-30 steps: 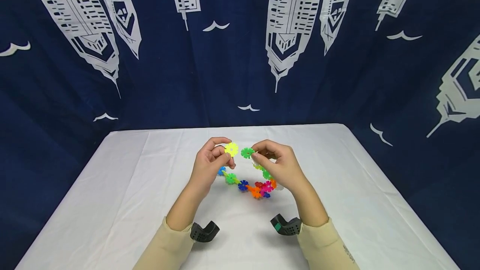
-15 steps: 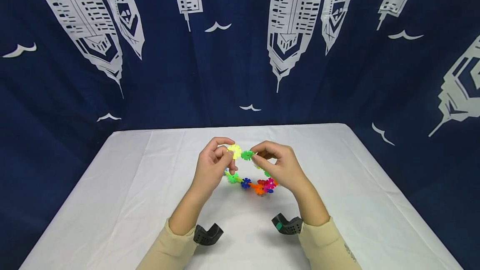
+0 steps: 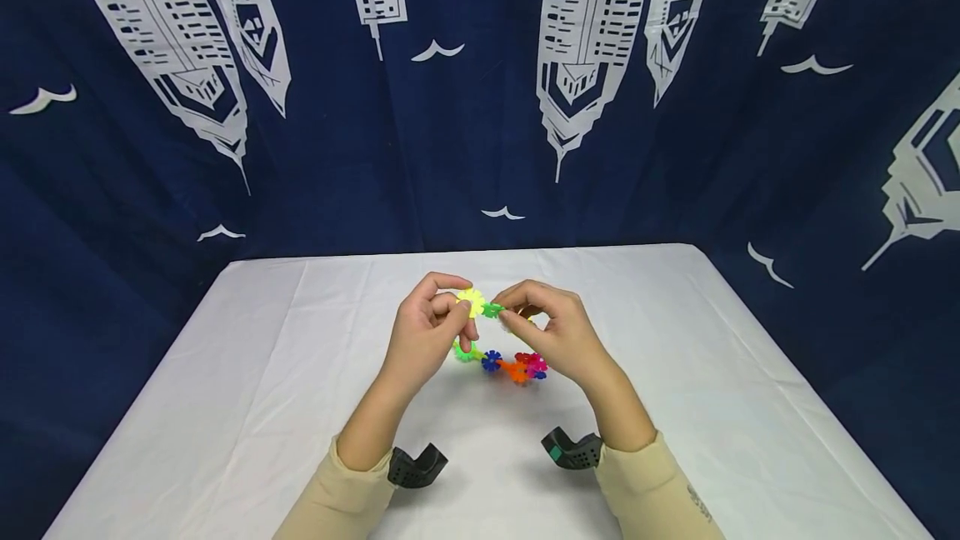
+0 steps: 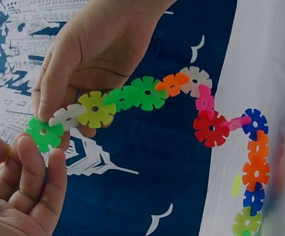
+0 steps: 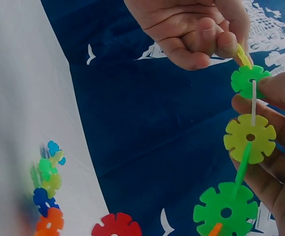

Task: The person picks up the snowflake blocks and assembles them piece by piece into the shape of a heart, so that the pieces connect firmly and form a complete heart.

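Note:
In the head view my left hand (image 3: 435, 319) pinches a yellow snowflake building disc (image 3: 472, 302) between thumb and finger. My right hand (image 3: 551, 327) pinches a green snowflake disc (image 5: 245, 81), which meets the yellow one edge to edge. From this green disc hangs a chain of slotted discs: a white disc (image 4: 68, 116), a yellow-green disc (image 4: 97, 109), then green, orange, pink, red and blue ones. The chain's lower part, with a dark blue disc (image 3: 492, 361) and an orange disc (image 3: 517, 372), runs close over the table beneath my hands.
A white cloth covers the table (image 3: 225, 407). Behind it hangs a dark blue curtain (image 3: 450, 148) with white building and bird prints. Black wrist devices (image 3: 417, 467) sit at both cuffs.
The yellow disc has moved right to meet the green disc; a gap lay between them before. The green disc has turned more edge-on, and the chain below has shifted slightly up.

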The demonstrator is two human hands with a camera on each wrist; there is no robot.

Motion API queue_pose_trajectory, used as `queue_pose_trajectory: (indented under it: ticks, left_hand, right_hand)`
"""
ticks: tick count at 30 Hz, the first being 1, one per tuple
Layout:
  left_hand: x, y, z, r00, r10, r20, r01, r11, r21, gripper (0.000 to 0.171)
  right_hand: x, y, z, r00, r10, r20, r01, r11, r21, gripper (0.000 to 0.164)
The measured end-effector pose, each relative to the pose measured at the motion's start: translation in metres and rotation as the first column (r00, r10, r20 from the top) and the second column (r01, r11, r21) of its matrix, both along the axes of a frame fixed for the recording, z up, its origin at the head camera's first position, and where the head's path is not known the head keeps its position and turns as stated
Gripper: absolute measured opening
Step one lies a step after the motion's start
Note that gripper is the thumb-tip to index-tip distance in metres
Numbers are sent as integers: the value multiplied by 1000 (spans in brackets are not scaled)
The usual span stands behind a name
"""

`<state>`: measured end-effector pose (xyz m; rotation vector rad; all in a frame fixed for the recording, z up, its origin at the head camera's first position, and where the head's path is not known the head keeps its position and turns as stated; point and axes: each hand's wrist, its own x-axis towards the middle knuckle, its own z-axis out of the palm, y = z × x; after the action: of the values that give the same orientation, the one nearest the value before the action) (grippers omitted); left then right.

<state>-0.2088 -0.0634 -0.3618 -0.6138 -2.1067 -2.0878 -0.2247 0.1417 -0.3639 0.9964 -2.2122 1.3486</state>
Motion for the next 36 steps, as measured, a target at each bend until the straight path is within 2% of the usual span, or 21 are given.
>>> queue_pose_trajectory:
  ticks: [7,15,21,29,36]
  left_hand:
    - [2,0,0,999,-34,17,34,999,-8,25]
    - [1,-3,1,995,-97,-22,97,995,2,32]
    - [1,-6,3,990,-139,25,139,990,9,36]
    - [2,-7,3,987,-156,35,154,987,39,37]
    - [3,-10,6,987,-158,41,158,987,-4,37]
  right_hand:
    - [1,-3,-1,999,-40,-29,40,999,5,6]
    - [1,-4,-2,995,-59,-78,57,998,-18,9]
    - [3,-6,1,995,-51,-89,48,998,-30,11]
    - [4,-8,0,989,-53,-141,46,998,-51,13]
    - [6,-12,0,983,-66,-170,61,998,-32,13]
